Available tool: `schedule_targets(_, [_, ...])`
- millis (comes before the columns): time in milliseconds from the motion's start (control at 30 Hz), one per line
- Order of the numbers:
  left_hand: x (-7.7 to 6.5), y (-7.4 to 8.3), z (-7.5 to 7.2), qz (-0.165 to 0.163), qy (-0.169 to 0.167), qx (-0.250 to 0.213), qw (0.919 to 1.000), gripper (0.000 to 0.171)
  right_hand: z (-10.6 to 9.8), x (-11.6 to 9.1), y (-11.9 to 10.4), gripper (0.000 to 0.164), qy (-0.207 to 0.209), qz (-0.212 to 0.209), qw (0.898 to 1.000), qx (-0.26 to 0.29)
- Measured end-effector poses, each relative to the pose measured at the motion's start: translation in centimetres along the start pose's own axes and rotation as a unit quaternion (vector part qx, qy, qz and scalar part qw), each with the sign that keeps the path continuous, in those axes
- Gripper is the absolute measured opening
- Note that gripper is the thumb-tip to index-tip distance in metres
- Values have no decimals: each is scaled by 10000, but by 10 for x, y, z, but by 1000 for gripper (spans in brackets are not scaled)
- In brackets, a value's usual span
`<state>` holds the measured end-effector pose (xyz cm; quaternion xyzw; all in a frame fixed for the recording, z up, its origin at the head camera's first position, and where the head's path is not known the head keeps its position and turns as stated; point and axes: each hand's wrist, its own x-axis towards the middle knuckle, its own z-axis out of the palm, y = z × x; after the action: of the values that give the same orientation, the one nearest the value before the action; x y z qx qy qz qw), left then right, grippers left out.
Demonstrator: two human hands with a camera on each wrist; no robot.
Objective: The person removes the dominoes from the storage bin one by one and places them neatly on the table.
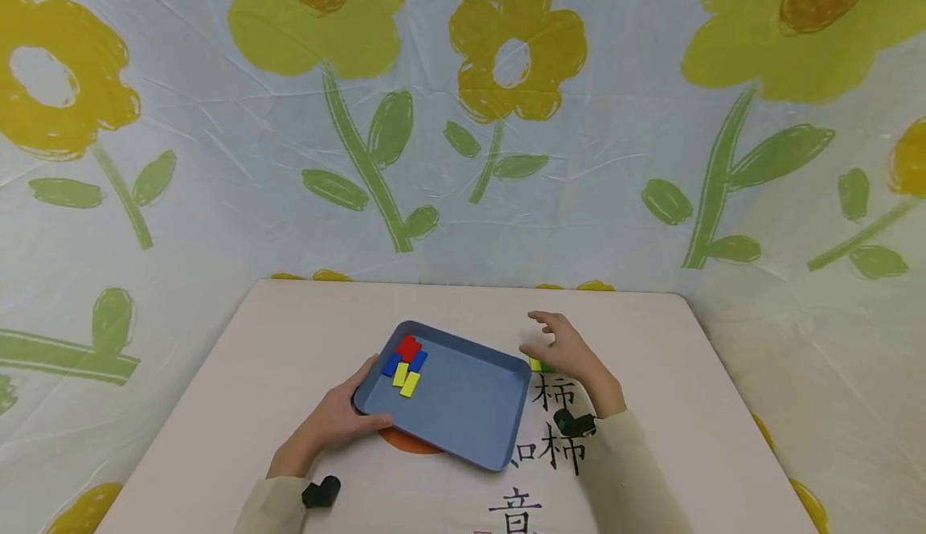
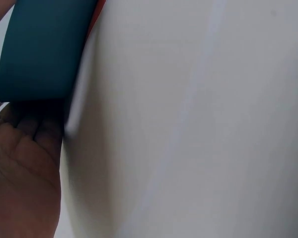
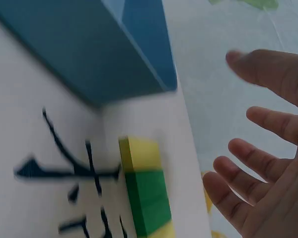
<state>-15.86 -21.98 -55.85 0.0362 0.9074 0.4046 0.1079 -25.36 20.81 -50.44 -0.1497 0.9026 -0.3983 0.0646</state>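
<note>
A blue-grey rectangular tray (image 1: 463, 405) lies at an angle in the head view. My left hand (image 1: 336, 415) grips its left end, thumb along the near rim and fingers around the side; the left wrist view shows those fingers (image 2: 27, 134) beneath the tray's edge. Red blocks (image 1: 408, 347), blue blocks (image 1: 391, 365) and yellow blocks (image 1: 409, 385) lie together at the tray's left end. Off the tray's right corner, my right hand (image 1: 571, 351) hovers with spread fingers, holding nothing. Below it, a green block (image 3: 149, 201) and a yellow block (image 3: 140, 154) sit in a row on the table.
The pale table (image 1: 637, 325) bears large black written characters (image 1: 555, 393) to the right of the tray. An orange round patch (image 1: 408, 441) shows partly from under the tray's near edge. A flower-printed cloth (image 1: 579, 156) hangs behind the table and at both sides.
</note>
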Motion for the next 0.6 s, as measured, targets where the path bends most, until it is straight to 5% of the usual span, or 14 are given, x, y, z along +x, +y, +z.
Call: schedule_targets(600, [3, 2, -4, 224, 77, 372, 9990, 117, 56, 25, -62, 85, -284, -594, 9964, 542])
